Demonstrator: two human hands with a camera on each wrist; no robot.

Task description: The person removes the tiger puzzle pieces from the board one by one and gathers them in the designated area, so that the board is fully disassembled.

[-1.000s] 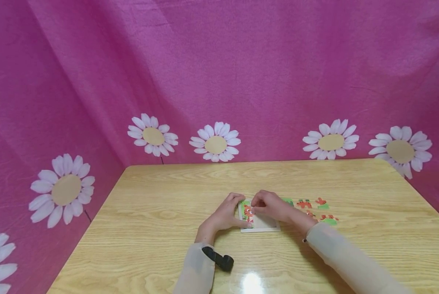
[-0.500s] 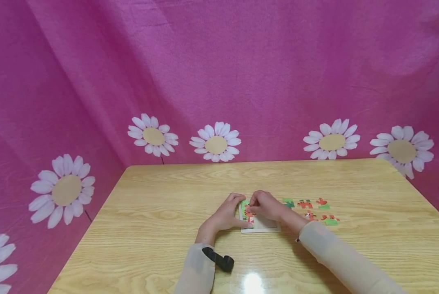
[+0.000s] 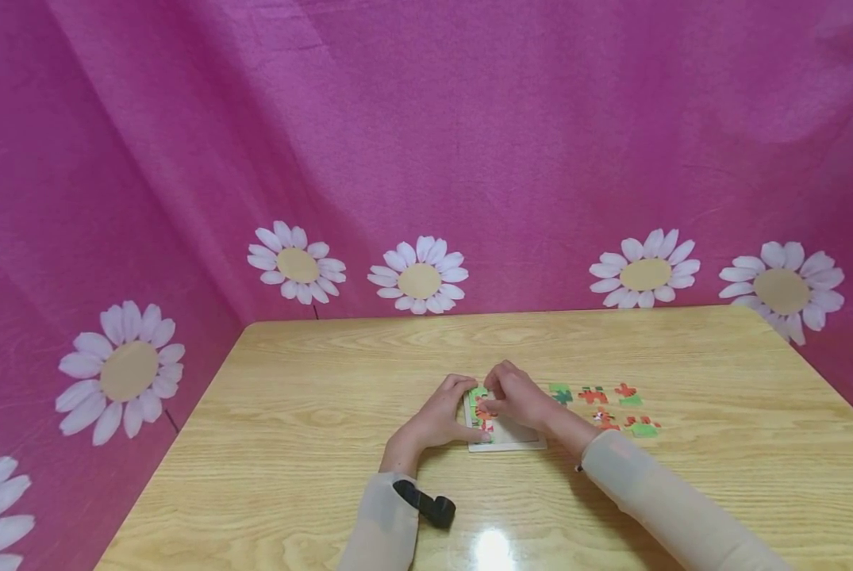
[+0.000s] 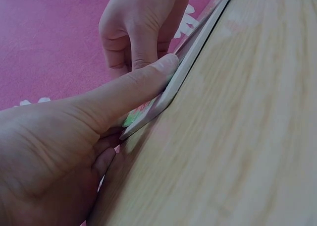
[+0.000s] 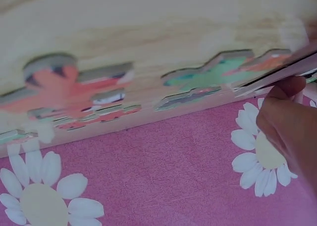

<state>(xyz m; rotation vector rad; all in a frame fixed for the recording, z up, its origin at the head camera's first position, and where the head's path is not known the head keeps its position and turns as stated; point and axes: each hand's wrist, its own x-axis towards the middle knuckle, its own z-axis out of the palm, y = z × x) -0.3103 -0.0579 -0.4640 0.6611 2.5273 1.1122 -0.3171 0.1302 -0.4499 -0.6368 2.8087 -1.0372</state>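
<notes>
A shallow white-edged puzzle tray (image 3: 508,447) lies on the table, with a strip of green and orange puzzle pieces (image 3: 478,396) along its left side. My left hand (image 3: 439,414) grips the tray's left end, the thumb lying over the near corner and the fingers at the far one. Over the tray, my right hand (image 3: 519,399) pinches an orange puzzle piece (image 3: 482,414) at the inner edge of the strip; the fingers cover most of it. In the left wrist view, the right hand's fingers (image 4: 143,47) point down behind the left thumb (image 4: 153,72).
Several loose puzzle pieces lie right of the tray: a green one (image 3: 560,393), orange ones (image 3: 593,395) and an orange-and-green one (image 3: 642,427). The wooden table (image 3: 312,396) ends at a magenta curtain (image 3: 526,159) with daisies. A black strap (image 3: 424,503) circles the left sleeve.
My right hand has shifted slightly left over the tray, and its knuckles have risen a little. The green loose piece shows more fully. The left hand stays at the tray's left end.
</notes>
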